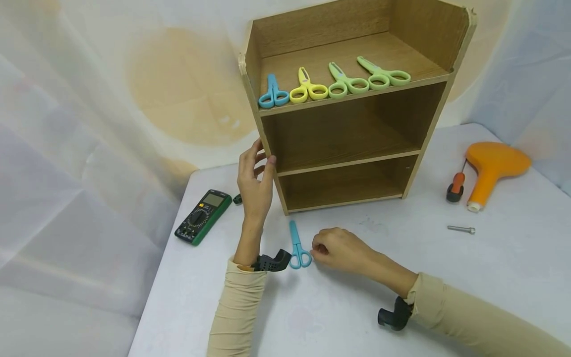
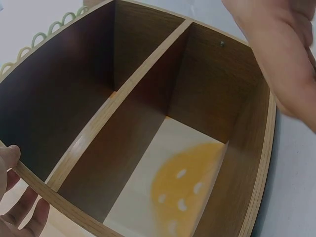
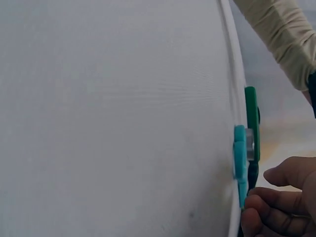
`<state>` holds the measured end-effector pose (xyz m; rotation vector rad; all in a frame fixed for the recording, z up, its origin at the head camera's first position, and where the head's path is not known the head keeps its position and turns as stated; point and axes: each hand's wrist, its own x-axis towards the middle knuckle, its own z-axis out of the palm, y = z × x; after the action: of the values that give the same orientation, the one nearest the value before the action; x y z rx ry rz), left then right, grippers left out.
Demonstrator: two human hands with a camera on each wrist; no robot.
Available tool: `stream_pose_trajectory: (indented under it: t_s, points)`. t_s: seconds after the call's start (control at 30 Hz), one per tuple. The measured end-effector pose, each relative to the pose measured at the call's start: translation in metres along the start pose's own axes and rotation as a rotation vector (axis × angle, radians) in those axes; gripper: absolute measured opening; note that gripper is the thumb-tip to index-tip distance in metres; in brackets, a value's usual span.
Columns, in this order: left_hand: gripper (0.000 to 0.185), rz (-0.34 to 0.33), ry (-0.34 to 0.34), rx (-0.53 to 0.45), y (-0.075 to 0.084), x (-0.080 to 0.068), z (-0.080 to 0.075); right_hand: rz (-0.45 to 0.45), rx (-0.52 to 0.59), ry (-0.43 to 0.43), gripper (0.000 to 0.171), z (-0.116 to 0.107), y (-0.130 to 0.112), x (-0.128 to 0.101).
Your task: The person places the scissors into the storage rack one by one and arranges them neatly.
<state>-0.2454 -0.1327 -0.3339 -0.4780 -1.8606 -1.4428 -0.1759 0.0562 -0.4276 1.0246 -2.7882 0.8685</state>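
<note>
My left hand point(image 1: 256, 186) holds the left side panel of a wooden shelf unit point(image 1: 343, 164), its thumb at the front edge and its other fingers along the outer side. Blue scissors point(image 1: 298, 250) lie on the table in front of the shelf, handles toward me. Beside those handles is my right hand point(image 1: 341, 249), fingers loosely bent and holding nothing. In the right wrist view its thumb stands apart from the fingers, close to the scissors point(image 3: 240, 158). On the top shelf rest blue scissors point(image 1: 272, 93), yellow scissors point(image 1: 308, 88) and two green pairs point(image 1: 347, 84).
A green and black multimeter point(image 1: 202, 216) lies left of the shelf, with a small dark object point(image 1: 238, 199) near it. To the right are an orange paddle-shaped object point(image 1: 492, 166), a screwdriver point(image 1: 455, 187) and a metal bolt point(image 1: 461, 229). The shelf's lower compartments face me.
</note>
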Motion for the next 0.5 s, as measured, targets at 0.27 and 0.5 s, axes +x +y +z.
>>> stream_pose_trajectory:
  t_s: [0.27,0.5]
  points:
    - [0.047,0.009,-0.005,-0.005,-0.011,0.0,0.002,0.031,-0.032,-0.008,0.013,0.017,0.002,0.006]
    - [0.048,-0.002,0.006,-0.002,-0.026,0.001,0.003,0.069,-0.081,0.041,0.018,0.025,0.0,0.013]
